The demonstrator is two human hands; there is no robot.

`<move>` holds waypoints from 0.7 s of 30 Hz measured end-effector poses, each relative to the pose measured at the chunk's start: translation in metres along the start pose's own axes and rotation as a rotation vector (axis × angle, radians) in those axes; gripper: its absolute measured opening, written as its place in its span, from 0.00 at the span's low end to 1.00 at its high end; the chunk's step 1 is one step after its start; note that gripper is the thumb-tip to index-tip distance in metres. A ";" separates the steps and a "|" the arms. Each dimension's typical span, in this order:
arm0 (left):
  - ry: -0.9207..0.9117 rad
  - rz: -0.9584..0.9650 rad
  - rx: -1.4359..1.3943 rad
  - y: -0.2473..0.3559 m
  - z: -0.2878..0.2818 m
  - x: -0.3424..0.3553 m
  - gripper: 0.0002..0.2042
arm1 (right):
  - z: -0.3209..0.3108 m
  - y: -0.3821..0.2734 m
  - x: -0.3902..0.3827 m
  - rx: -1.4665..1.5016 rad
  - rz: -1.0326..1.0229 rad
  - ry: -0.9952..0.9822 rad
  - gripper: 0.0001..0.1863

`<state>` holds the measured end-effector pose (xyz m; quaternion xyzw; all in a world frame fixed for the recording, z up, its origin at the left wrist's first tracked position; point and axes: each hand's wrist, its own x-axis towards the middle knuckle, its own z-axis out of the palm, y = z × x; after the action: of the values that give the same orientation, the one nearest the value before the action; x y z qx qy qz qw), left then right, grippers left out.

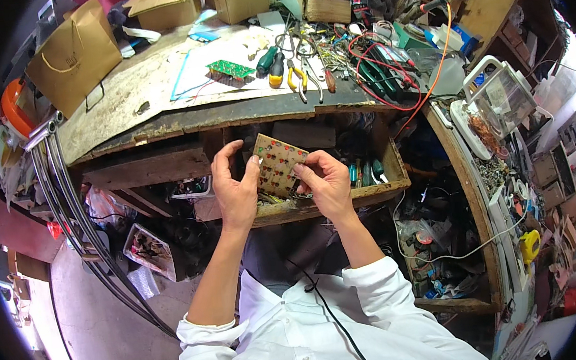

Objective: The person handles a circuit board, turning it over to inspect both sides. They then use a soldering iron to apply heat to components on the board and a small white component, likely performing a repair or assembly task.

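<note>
Gripping the flat, tan, colour-dotted board (277, 168) near the table's (133, 80) front edge, left hand (234, 187) and right hand (329, 183) should press softly.

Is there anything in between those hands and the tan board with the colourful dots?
No, nothing visible is in the way. The right hand holds the tan board at its right side, and the thumb of the left hand is at its left edge. The open drawer is below, not between them.

White buttoned shirt (266, 337), rolled sleeves (377, 284), dark trousers (267, 256).
</note>
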<state>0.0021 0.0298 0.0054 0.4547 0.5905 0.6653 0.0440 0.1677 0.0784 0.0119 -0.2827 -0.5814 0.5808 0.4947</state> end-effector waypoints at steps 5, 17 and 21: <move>-0.249 -0.330 -0.393 0.004 -0.006 -0.004 0.12 | -0.005 -0.003 0.005 0.019 0.096 0.013 0.07; -0.348 -0.367 -0.492 0.007 -0.016 -0.005 0.14 | 0.001 -0.007 0.002 -0.008 0.027 0.026 0.13; -0.354 -0.363 -0.477 0.007 -0.016 -0.005 0.14 | 0.000 -0.006 0.003 -0.036 0.023 0.027 0.10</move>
<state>-0.0025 0.0125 0.0100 0.4274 0.4728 0.6767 0.3686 0.1681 0.0798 0.0183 -0.3062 -0.5818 0.5718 0.4906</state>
